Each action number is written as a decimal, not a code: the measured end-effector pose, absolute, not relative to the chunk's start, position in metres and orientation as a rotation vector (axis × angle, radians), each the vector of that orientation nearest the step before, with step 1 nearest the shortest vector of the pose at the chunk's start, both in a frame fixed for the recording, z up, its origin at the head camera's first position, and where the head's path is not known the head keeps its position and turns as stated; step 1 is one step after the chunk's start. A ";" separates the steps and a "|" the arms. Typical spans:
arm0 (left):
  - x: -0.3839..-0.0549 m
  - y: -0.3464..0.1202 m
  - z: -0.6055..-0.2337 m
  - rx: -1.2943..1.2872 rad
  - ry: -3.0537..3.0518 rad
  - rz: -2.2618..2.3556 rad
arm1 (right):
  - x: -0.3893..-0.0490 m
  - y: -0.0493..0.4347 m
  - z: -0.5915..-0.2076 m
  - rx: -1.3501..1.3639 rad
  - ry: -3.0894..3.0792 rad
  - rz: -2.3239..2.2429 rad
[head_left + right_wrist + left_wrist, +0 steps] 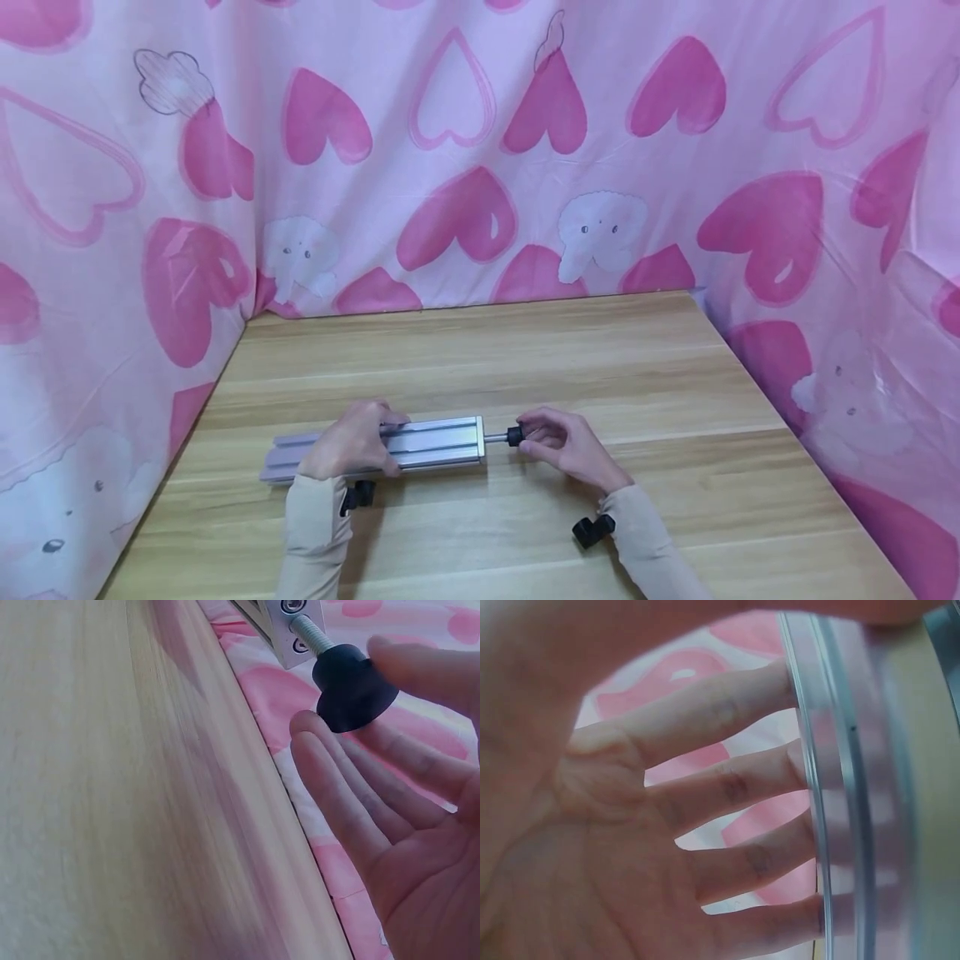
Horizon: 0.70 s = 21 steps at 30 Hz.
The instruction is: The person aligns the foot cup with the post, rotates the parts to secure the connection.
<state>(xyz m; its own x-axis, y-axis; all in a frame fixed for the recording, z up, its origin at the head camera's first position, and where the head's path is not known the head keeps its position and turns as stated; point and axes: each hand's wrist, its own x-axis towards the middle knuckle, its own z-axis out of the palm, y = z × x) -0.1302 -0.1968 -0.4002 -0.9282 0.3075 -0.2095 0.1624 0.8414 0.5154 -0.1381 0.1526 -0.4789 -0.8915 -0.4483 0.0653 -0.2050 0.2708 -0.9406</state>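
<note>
Apart, the hands (pixel 348 440) (pixel 572 448) grip metal profile (pixel 438 442) and knob (pixel 352 691).

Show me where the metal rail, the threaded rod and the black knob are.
Metal rail (pixel 437 441), head view, upper face toward the right end.
Threaded rod (pixel 312 634), right wrist view, mid-thread.
Black knob (pixel 355 694), right wrist view, its flared wide part.

Pale sleeves cover both forearms. The left forearm (pixel 313 533) points toward the far edge of the worktop (pixel 525 358); the left hand (pixel 352 442), nearer the left edge, grips with spread fingers, its thumb opposite. The right forearm (pixel 652 542) slants toward the far left corner, and the right hand (pixel 568 446) pinches with thumb and fingertips.
</note>
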 end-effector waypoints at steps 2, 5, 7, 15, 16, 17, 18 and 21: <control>-0.131 -0.196 -0.402 0.363 2.736 0.732 | -0.138 0.152 -0.480 -0.558 2.349 -1.637; -0.131 -0.195 -0.404 0.378 2.739 0.725 | -0.139 0.152 -0.484 -0.501 2.323 -1.617; -0.130 -0.195 -0.405 0.386 2.739 0.719 | -0.140 0.151 -0.486 -0.476 2.274 -1.622; -0.130 -0.196 -0.404 0.368 2.734 0.734 | -0.140 0.149 -0.486 -0.426 2.215 -1.604; -0.130 -0.196 -0.404 0.367 2.733 0.734 | -0.139 0.150 -0.485 -0.426 2.233 -1.601; -0.130 -0.197 -0.404 0.366 2.730 0.736 | -0.138 0.150 -0.484 -0.434 2.258 -1.596; -0.130 -0.197 -0.404 0.366 2.727 0.740 | -0.138 0.151 -0.483 -0.456 2.281 -1.597; -0.131 -0.199 -0.404 0.354 2.718 0.754 | -0.135 0.153 -0.481 -0.536 2.333 -1.632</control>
<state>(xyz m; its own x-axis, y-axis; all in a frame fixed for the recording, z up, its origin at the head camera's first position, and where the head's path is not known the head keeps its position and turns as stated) -0.1311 -0.1988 -0.4040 -0.9253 0.3109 -0.2170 0.1546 0.8321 0.5327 -0.1354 0.1531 -0.4815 -0.9030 -0.4295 0.0105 -0.1571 0.3072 -0.9386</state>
